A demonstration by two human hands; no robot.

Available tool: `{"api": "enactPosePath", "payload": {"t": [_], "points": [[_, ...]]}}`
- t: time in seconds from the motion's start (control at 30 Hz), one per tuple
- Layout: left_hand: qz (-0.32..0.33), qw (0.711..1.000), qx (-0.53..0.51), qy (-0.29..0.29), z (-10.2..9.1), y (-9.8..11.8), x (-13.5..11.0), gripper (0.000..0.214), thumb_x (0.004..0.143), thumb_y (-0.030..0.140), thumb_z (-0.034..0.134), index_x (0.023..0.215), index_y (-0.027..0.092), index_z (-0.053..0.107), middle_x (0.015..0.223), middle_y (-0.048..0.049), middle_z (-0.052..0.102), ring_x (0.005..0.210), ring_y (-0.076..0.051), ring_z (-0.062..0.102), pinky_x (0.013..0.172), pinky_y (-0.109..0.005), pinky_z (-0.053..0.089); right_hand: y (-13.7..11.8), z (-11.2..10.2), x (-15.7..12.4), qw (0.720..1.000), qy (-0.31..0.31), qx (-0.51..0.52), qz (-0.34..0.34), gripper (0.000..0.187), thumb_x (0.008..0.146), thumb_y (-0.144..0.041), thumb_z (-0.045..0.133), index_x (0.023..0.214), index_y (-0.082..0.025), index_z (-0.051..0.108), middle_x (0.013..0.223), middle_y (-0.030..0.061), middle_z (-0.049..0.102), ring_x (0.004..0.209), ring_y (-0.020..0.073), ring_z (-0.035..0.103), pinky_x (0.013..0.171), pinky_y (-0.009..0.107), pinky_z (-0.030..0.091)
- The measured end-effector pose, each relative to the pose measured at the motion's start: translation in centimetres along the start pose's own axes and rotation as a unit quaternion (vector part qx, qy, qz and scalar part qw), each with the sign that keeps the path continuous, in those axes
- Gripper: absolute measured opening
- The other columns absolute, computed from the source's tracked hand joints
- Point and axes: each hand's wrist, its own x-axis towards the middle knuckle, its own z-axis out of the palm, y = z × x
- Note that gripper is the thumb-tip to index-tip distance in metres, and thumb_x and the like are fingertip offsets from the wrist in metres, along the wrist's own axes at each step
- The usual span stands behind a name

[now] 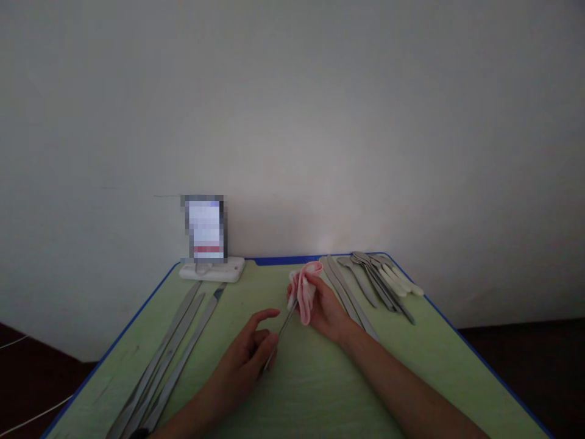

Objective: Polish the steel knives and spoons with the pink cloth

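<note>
My left hand (250, 352) is closed around the near part of a thin metal piece of cutlery (284, 324), with the index finger stretched forward. The far end of that cutlery runs into a pink and white cloth (305, 296), so I cannot tell which kind it is. Fingers of my right hand (325, 308) wrap the cloth about it. Both hands are above the middle of the green table (365, 390). Just right of my right hand lie a pair of table knives (345, 289). Several long table knives (176, 347) lie left of my left hand.
At the back right are several spoons (365, 262) and white-handled cutlery (395, 279). A lit phone-like screen (205, 228), blurred out, stands on a white holder (228, 269) at the back left. The table has a blue edge (287, 260), close to a plain wall (292, 122).
</note>
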Motion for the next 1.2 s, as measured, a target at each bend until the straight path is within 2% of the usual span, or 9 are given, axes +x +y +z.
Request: {"api": "enactPosePath", "payload": {"t": [0.33,0.53,0.6,0.7,0.8,0.93,1.07,1.2], "points": [[0.037,0.996,0.021,-0.075,-0.2,-0.3,-0.7,0.048,0.087,0.047,0.052,0.128,0.022,0.043,0.074,0.0041,0.042,0.063,-0.011,0.039,0.057,-0.022,0.031,0.2,0.0,0.1,1.0,0.004,-0.016,0.015,0.021,0.082,-0.029,0.057,0.078,-0.012,0.067,0.069,0.0041,0.07,0.062,0.0124,0.065,0.063,0.022,0.05],[0.088,0.981,0.086,-0.149,-0.5,0.6,-1.1,0.034,0.086,0.047,0.054,0.108,0.021,0.061,0.08,-0.0005,0.052,0.065,-0.012,0.043,0.058,-0.023,0.034,0.0,0.3,0.0,1.0,0.016,-0.024,0.01,0.02,0.082,-0.027,0.056,0.076,-0.011,0.066,0.067,0.0034,0.069,0.061,0.0111,0.064,0.062,0.02,0.049],[0.1,0.979,0.103,-0.146,-0.5,0.6,-1.1,0.031,0.087,0.045,0.053,0.105,0.021,0.063,0.082,-0.0017,0.054,0.066,-0.013,0.045,0.059,-0.023,0.035,0.0,0.3,0.0,0.999,0.022,-0.025,0.012,0.02,0.083,-0.027,0.055,0.076,-0.012,0.066,0.066,0.0034,0.069,0.06,0.0114,0.063,0.062,0.021,0.05],[0.144,0.97,0.147,-0.131,-0.3,0.3,-0.9,0.029,0.087,0.044,0.055,0.102,0.022,0.065,0.088,-0.0043,0.057,0.08,-0.017,0.051,0.072,-0.027,0.04,0.0,0.2,-0.1,0.999,0.024,-0.02,0.015,0.022,0.082,-0.03,0.055,0.077,-0.012,0.066,0.066,0.0038,0.069,0.06,0.012,0.064,0.064,0.022,0.05],[0.194,0.942,0.236,-0.136,0.0,0.3,-0.9,0.025,0.086,0.042,0.058,0.1,0.024,0.066,0.092,-0.0053,0.057,0.093,-0.021,0.049,0.085,-0.034,0.039,0.1,0.0,0.0,0.999,0.024,-0.017,0.018,0.022,0.08,-0.033,0.06,0.079,-0.012,0.065,0.068,0.0046,0.069,0.062,0.0125,0.064,0.065,0.023,0.05],[0.203,0.912,0.317,-0.163,0.2,0.9,-0.9,0.019,0.086,0.036,0.06,0.102,0.026,0.066,0.092,-0.0042,0.057,0.096,-0.021,0.047,0.087,-0.035,0.037,0.3,-0.1,0.2,0.999,0.037,-0.028,0.02,0.022,0.08,-0.035,0.062,0.079,-0.013,0.063,0.068,0.0038,0.068,0.062,0.0126,0.063,0.065,0.024,0.049],[0.207,0.912,0.312,-0.169,0.2,1.0,-0.9,0.016,0.088,0.036,0.057,0.097,0.026,0.067,0.09,-0.0034,0.055,0.094,-0.02,0.048,0.084,-0.032,0.039,0.5,-0.1,0.3,0.996,0.038,-0.086,0.005,0.026,0.076,-0.039,0.067,0.08,-0.013,0.063,0.069,0.0038,0.068,0.061,0.0125,0.062,0.063,0.024,0.048],[0.186,0.927,0.293,-0.14,0.2,0.0,-0.8,0.019,0.091,0.033,0.051,0.092,0.025,0.069,0.092,-0.004,0.053,0.091,-0.019,0.049,0.082,-0.03,0.041,0.8,0.1,-0.1,0.985,0.0,-0.173,-0.02,0.033,0.069,-0.044,0.073,0.077,-0.013,0.063,0.069,0.0043,0.067,0.06,0.0126,0.06,0.059,0.025,0.044]]}}
